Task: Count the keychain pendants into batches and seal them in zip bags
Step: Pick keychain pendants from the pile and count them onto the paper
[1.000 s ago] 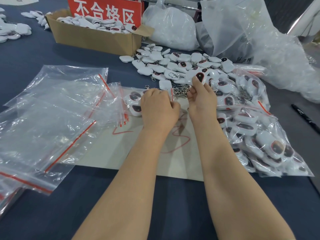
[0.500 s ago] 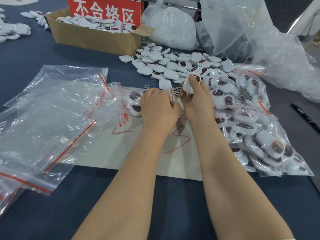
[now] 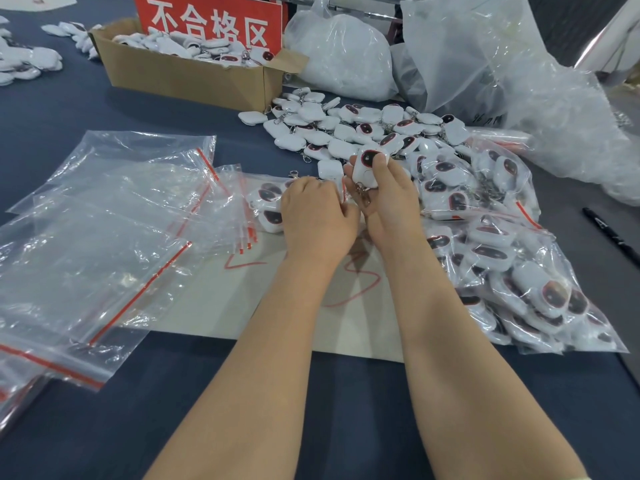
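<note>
My right hand (image 3: 388, 199) holds a white keychain pendant (image 3: 367, 168) with a dark red-rimmed oval on its face, its metal clasp hanging below. It hovers just in front of a loose pile of the same pendants (image 3: 349, 129). Beside it, my left hand (image 3: 317, 220) grips the mouth of a small zip bag (image 3: 266, 206) that has a few pendants inside. The bag lies on a pale sheet with red marks (image 3: 242, 303). Filled, sealed bags of pendants (image 3: 512, 268) are heaped on the right.
A stack of flat zip bags with red strips (image 3: 97, 237) lies at the left. At the back stands a cardboard box (image 3: 183, 72) of pendants below a red sign (image 3: 207, 22), with big plastic bags (image 3: 502, 71) to its right. A black pen (image 3: 609, 233) lies far right.
My right hand picked a pendant off the pile and drew it back toward the bag held by my left hand. The left hand stayed in place.
</note>
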Motion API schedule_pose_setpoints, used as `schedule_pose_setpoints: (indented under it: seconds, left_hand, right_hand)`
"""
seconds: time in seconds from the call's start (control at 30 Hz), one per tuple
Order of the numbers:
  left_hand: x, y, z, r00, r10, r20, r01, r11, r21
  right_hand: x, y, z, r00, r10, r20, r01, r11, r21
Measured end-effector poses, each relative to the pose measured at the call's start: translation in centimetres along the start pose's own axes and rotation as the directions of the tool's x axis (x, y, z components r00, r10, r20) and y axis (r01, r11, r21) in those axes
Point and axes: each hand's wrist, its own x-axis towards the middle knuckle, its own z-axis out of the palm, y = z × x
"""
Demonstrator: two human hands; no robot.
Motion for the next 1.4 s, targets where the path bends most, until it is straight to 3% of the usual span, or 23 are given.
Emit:
schedule_pose_setpoints:
  seconds: [0.4,0.63,0.77,0.93,1.07,1.23,1.3,1.4]
  left_hand:
    - [0.0,0.1,-0.1,1.000,-0.010,0.002,0.010,1.000,-0.023]
    - [0.5,0.4,-0.8,0.993,-0.118,-0.001,0.114,0.963,-0.244]
    - [0.6,0.7,-1.5,0.966,-0.260,-0.008,0.224,0.846,-0.485]
    - [0.9,0.7,-2.0,0.931,-0.361,-0.046,0.253,0.731,-0.633]
    - [0.6,1.0,-1.9,0.949,-0.289,-0.122,0.154,0.767,-0.622]
    - [0.3,1.3,-2.1,0.966,-0.128,-0.224,-0.017,0.835,-0.550]
    - [0.3,1.2,-2.1,0.959,-0.113,-0.258,-0.048,0.837,-0.545]
    - [0.4,0.9,-1.8,0.951,-0.123,-0.282,-0.051,0.842,-0.538]
  right_hand:
    - [0.4,0.3,0.0,0.997,-0.032,0.071,0.042,0.990,-0.135]
    - [0.0,-0.7,0.9,0.994,-0.102,0.050,0.111,0.957,-0.268]
    - [0.0,-1.6,1.6,0.993,-0.104,0.058,0.116,0.748,-0.654]
    - [-0.7,-3.3,1.5,0.998,0.033,0.046,0.009,0.710,-0.704]
    - [-1.1,-3.5,1.5,0.981,0.106,0.163,0.060,0.633,-0.772]
    - [-0.9,-2.5,1.9,0.979,0.092,0.181,0.031,0.816,-0.578]
    - [-1.0,-2.1,1.8,0.947,0.163,0.278,-0.012,0.881,-0.474]
    - [-0.9,-1.7,1.4,0.897,0.250,0.364,-0.041,0.868,-0.496]
